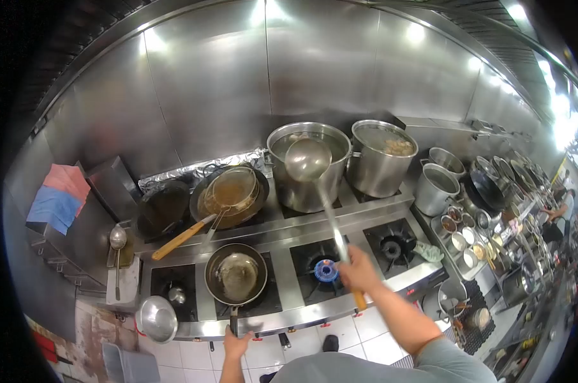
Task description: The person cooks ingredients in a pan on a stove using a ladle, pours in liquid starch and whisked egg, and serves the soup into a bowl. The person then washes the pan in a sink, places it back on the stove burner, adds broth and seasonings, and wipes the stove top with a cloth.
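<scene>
My right hand point(358, 270) is closed round the handle of a long ladle point(309, 159), whose wooden end shows below my fist. The ladle's bowl is over the left large stockpot point(308, 185), which holds liquid. Below, my left hand point(237, 345) grips the black handle of a frying pan point(239, 274). That pan rests on the front burner, with a cloudy, wet-looking patch inside. A blue flame point(326, 270) burns on the uncovered burner to the pan's right.
A second stockpot point(381, 167) stands right of the first. Behind the pan, a wok point(203, 198) holds strainers, one with a wooden handle. A metal colander point(157, 319) sits front left. Containers and pots crowd the right, where another person point(562, 209) stands far off.
</scene>
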`<state>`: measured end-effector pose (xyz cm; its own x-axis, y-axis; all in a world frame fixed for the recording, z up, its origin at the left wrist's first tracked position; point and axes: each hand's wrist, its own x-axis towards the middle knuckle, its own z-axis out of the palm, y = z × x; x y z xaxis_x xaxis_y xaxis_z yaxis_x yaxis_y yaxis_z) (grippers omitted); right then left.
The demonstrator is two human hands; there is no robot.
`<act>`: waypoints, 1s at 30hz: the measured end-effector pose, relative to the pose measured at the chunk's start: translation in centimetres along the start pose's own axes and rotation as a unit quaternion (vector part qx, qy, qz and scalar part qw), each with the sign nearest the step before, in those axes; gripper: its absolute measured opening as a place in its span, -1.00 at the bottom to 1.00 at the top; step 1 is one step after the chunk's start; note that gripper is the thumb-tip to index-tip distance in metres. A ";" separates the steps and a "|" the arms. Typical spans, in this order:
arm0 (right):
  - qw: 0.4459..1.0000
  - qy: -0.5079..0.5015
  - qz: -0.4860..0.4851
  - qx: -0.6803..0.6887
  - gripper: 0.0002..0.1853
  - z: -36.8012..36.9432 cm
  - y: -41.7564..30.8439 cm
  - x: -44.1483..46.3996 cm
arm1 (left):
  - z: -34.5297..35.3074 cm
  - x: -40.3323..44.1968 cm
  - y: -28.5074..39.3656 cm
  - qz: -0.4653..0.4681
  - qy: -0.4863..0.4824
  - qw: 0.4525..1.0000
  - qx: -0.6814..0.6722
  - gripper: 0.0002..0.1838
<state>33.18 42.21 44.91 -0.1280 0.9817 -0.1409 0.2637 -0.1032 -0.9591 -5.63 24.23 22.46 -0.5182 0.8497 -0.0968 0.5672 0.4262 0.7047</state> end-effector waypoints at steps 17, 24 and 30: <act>0.989 -0.121 0.052 -0.072 -0.84 -17.3 -14.0 25.9 | 4.9 -8.4 10.9 -0.195 -0.159 0.909 -0.332 -0.87; 0.916 -0.171 0.247 0.266 -0.85 -17.2 -14.0 27.1 | 5.0 -7.6 20.2 -0.125 -0.286 0.879 -0.360 -0.87; 0.872 -0.196 0.211 0.395 -0.82 -17.4 -13.1 23.0 | 5.0 -4.6 29.3 -0.076 -0.325 0.890 -0.310 -0.88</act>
<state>43.40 68.89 58.49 -0.5370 0.7151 -0.4474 -0.3555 -0.6728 -0.6488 16.59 34.42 40.04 0.0347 0.8826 -0.4688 -0.0449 0.4700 0.8815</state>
